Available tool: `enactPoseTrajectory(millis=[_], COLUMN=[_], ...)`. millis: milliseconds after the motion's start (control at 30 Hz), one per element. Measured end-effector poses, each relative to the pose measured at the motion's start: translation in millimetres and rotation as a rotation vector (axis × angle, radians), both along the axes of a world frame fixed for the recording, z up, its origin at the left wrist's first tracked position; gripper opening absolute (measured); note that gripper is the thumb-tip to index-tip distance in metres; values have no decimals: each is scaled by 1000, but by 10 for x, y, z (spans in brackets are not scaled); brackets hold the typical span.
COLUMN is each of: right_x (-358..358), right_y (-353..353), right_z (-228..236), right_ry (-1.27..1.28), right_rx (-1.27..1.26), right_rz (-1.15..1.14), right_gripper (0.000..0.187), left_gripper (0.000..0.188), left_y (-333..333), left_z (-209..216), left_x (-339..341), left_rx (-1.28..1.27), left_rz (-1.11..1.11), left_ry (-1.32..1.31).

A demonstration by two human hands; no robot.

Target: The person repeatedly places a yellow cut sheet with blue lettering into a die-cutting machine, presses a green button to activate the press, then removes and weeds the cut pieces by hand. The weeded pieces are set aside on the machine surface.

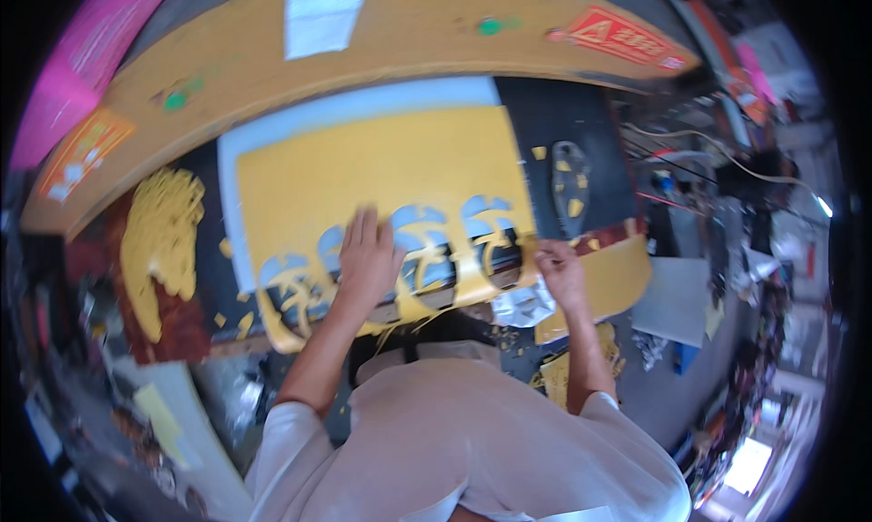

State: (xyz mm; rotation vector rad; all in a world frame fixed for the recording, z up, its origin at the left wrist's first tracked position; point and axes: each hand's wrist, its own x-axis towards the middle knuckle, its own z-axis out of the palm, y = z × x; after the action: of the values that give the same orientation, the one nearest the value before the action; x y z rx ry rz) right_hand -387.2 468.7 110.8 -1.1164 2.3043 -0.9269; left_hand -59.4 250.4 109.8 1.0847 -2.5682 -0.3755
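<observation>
A large yellow sheet lies on a pale board, and its near part has a row of cut-out openings. My left hand rests on the sheet among these openings, fingers stretched out and lying flat. At the right near corner my right hand is closed, its fingers pinched at the sheet's edge. The near strip of the sheet hangs over the front edge of the work surface. To the right, a sole-shaped outline tool lies on the black surface with small yellow scraps in it.
A pile of yellow cut pieces sits at the left. An orange-brown beam with stickers spans the far side. Another yellow sheet lies at the right, beside a grey panel. Crumpled silvery plastic is near my right wrist.
</observation>
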Motion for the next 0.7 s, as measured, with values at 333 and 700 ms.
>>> enactPoseTrajectory(millis=[333, 700], right_x=[-1085, -1429], right_y=[-479, -845], right_z=[-86, -221], right_ry=[369, 165], right_rx=[222, -40], right_rz=[-276, -218], right_gripper=[78, 76], left_gripper=[17, 19], left_y=[215, 813], left_z=[234, 167], left_x=[479, -73], left_rx=[491, 541], left_rz=[118, 186], left_ry=[266, 329])
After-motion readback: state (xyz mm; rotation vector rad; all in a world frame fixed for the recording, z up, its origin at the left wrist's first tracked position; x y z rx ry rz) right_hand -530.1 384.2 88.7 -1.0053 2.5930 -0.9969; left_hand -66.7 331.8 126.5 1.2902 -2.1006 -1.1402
